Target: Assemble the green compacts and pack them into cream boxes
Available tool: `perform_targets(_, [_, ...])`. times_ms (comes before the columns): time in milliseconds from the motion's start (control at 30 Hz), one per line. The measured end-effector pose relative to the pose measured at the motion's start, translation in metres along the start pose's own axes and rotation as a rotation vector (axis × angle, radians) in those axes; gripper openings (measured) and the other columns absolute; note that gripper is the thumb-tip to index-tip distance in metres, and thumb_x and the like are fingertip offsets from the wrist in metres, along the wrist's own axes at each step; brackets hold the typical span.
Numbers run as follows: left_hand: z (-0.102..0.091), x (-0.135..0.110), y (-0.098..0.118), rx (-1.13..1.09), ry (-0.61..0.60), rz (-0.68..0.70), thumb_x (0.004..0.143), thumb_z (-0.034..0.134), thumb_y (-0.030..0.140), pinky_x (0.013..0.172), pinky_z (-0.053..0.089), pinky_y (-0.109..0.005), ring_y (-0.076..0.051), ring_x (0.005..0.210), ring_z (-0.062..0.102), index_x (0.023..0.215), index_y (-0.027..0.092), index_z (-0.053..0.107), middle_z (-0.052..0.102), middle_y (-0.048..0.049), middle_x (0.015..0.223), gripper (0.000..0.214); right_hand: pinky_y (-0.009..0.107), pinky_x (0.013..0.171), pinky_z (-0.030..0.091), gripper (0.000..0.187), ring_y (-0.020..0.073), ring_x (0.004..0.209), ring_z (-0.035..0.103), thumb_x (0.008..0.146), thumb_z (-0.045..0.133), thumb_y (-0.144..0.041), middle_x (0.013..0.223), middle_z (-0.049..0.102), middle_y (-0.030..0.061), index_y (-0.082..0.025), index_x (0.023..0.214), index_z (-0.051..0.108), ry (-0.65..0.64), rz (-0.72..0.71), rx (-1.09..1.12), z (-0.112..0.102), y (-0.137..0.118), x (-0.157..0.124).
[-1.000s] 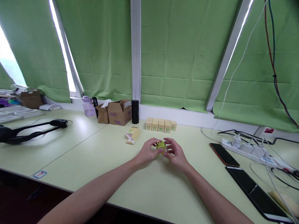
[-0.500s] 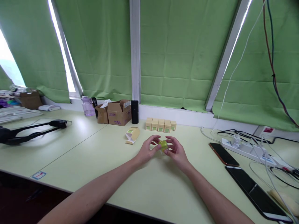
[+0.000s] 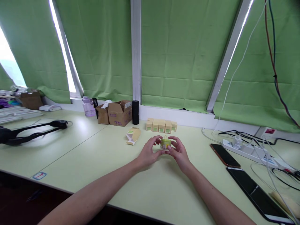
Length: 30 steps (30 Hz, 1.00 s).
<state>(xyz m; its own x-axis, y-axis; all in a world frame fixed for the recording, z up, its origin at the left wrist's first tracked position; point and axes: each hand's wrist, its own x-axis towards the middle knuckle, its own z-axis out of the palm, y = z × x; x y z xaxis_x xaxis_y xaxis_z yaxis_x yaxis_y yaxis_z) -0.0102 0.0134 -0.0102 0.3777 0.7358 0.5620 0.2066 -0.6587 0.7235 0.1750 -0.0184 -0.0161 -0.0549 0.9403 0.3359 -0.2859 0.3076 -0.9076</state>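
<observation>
Between my two hands, just above the table, is a small clear jar [image 3: 165, 144] with a green lid and a little loop on top. It stands upright, and its contents are too small to make out. My left hand [image 3: 151, 151] holds it from the left, thumb low near its base. From the right my right hand [image 3: 178, 152] grips it, thumb across the front. Beyond my hands, an opened small carton [image 3: 133, 136] lies on its side, flaps toward me. Several small tan boxes [image 3: 161, 125] with green labels stand in a row behind the jar.
At the back stand cardboard boxes [image 3: 120, 114], a black bottle [image 3: 135, 112] and a purple bottle [image 3: 88, 107]. On the right lie a phone [image 3: 225, 155], a tablet [image 3: 257, 193] and a power strip [image 3: 249, 151] with tangled cables. A black strapped device [image 3: 32, 131] lies left.
The jar has been turned from tilted, lid toward me, to upright, so its clear side and top loop now show. My fingers have shifted slightly around it.
</observation>
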Motion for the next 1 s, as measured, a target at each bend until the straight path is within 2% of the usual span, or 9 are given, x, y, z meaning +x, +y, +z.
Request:
perform_targets(167, [0.001,0.0009,-0.0031,-0.017,0.024,-0.002,0.084,0.078,0.03,0.099,0.05,-0.041,-0.025,0.109,0.062,0.124,0.025,0.063,0.068,-0.0087,0.119,0.043,0.05,0.091,0.062,0.045,0.0239,0.093,0.073,0.077,0.085,-0.049,0.108,0.069,0.0038,-0.028,0.11,0.062,-0.013,-0.018,0.009,-0.0028,0.0036,0.0027])
perform_targets(333, [0.0,0.0019,-0.0026,0.001,0.033,0.019,0.084,0.077,0.026,0.099,0.05,-0.041,-0.024,0.109,0.062,0.124,0.025,0.064,0.068,-0.0085,0.12,0.042,0.049,0.092,0.061,0.045,0.0251,0.094,0.074,0.077,0.086,-0.046,0.107,0.072,0.0039,-0.028,0.111,0.063,-0.028,-0.004,0.074,-0.0032,0.0034,0.0038])
perform_targets(533, [0.0019,-0.0004,-0.003,0.005,0.056,0.042,0.083,0.079,0.027,0.101,0.051,-0.044,-0.024,0.109,0.063,0.136,0.025,0.054,0.067,-0.0091,0.117,0.06,0.049,0.093,0.058,0.048,0.0291,0.092,0.077,0.081,0.082,-0.043,0.107,0.078,0.008,-0.027,0.121,0.061,-0.069,0.133,0.306,-0.0019,-0.0005,0.0024])
perform_targets(700, [0.0028,-0.0008,-0.0014,-0.021,0.047,0.103,0.089,0.072,0.029,0.099,0.052,-0.042,-0.023,0.106,0.065,0.127,0.023,0.055,0.067,-0.0089,0.114,0.043,0.049,0.088,0.059,0.041,0.0292,0.088,0.077,0.082,0.078,-0.04,0.106,0.079,0.0089,-0.026,0.118,0.064,-0.051,0.146,0.384,-0.0047,0.0008,0.0034])
perform_targets(833, [0.0014,-0.0002,0.0001,-0.04,0.053,0.073,0.092,0.07,0.032,0.098,0.051,-0.041,-0.022,0.104,0.065,0.124,0.022,0.054,0.067,-0.0082,0.11,0.038,0.05,0.084,0.059,0.038,0.0301,0.089,0.077,0.083,0.076,-0.04,0.102,0.079,0.0084,-0.026,0.117,0.065,-0.028,0.13,0.359,-0.0052,0.0015,0.004])
perform_targets(1000, [0.0006,0.0017,0.0001,-0.089,0.043,-0.017,0.094,0.066,0.039,0.096,0.051,-0.041,-0.022,0.105,0.065,0.126,0.022,0.053,0.068,-0.0079,0.108,0.038,0.042,0.076,0.059,0.048,0.0266,0.086,0.075,0.078,0.082,-0.04,0.101,0.078,0.0063,-0.027,0.12,0.064,0.03,0.11,0.308,-0.0051,0.0003,0.0032])
